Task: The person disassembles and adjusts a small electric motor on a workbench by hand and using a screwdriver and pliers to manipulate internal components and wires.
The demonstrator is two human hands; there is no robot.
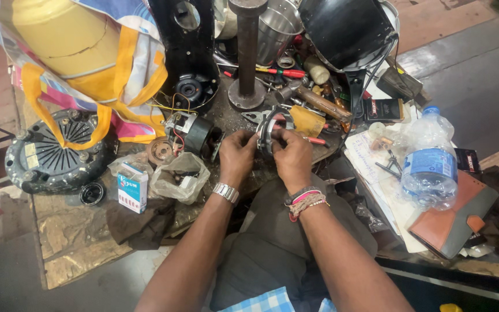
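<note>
Metal and round, the small motor housing (268, 132) sits between your hands near the counter's middle. Your left hand (237, 155) and right hand (291, 156) meet over it, wrists bent inward, fingers curled, each grip closed on its rim. A wound motor (194, 134) lies just left.

A cluttered bench (76, 242) carries a fan base (53, 151), small carton (132, 186), motor (194, 136), metal post (248, 55), hammer (313, 99), screwdriver (281, 73), water bottle (429, 162) and brown wallet (454, 216)
</note>
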